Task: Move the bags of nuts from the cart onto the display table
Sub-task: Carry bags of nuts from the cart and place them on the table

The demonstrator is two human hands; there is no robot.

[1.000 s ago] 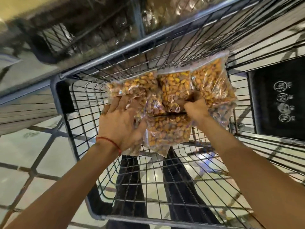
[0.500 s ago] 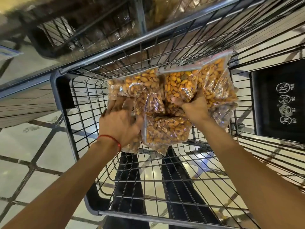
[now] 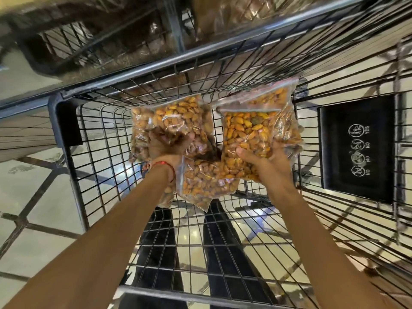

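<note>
Several clear bags of orange-brown nuts are inside the wire cart (image 3: pixel 95 166). My left hand (image 3: pixel 166 144) grips a bag of nuts (image 3: pixel 178 118) and holds it up at the left; more bags hang under and behind that hand. My right hand (image 3: pixel 265 162) grips another bag of nuts (image 3: pixel 248 130) from below, thumb on its front, with a further bag behind it. A third bag (image 3: pixel 205 184) lies lower, between my wrists, on the cart's floor.
The cart's black child-seat flap (image 3: pixel 356 148) with white warning icons is at the right. A metal rail (image 3: pixel 200 50) crosses beyond the cart, with blurred wire shelving and bagged goods behind it. Tiled floor and dark trouser legs show through the cart's mesh.
Both hands have lifted and parted: the left hand raised its bags to the left, and the right hand pulled its bags up and to the right, leaving a gap between the groups.
</note>
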